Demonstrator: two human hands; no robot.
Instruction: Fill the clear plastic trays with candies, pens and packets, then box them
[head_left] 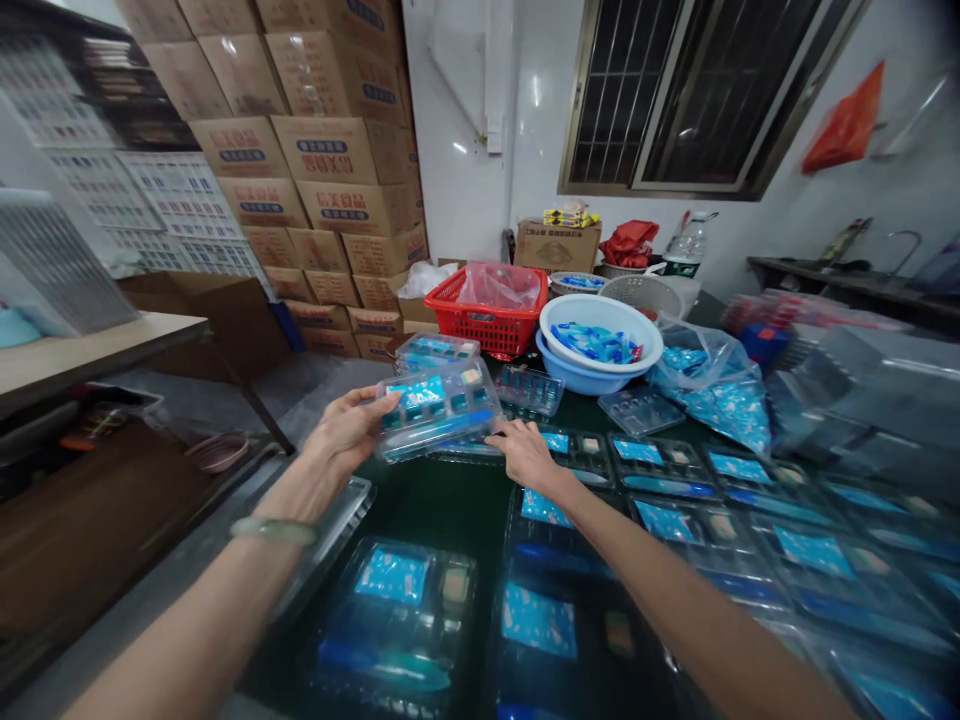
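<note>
My left hand (345, 432) grips the left end of a clear plastic blister tray (439, 408) holding blue packets and small compartments, raised a little above the table. My right hand (526, 452) is at the tray's near right corner, its fingertips touching the edge with the fingers spread. Below the hands, many similar filled trays (664, 490) lie in rows on a dark green table top (442, 500). A jade-like bangle (274, 530) circles my left wrist. The tray hides part of another tray (436, 350) behind it.
Behind the trays stand a red basket (480, 310) lined with plastic and stacked blue and white basins (600, 340) of blue packets. A blue-filled plastic bag (720, 385) lies to the right. Stacked cardboard cartons (330, 180) rise at the back left, and a wooden table edge (97, 350) is on the left.
</note>
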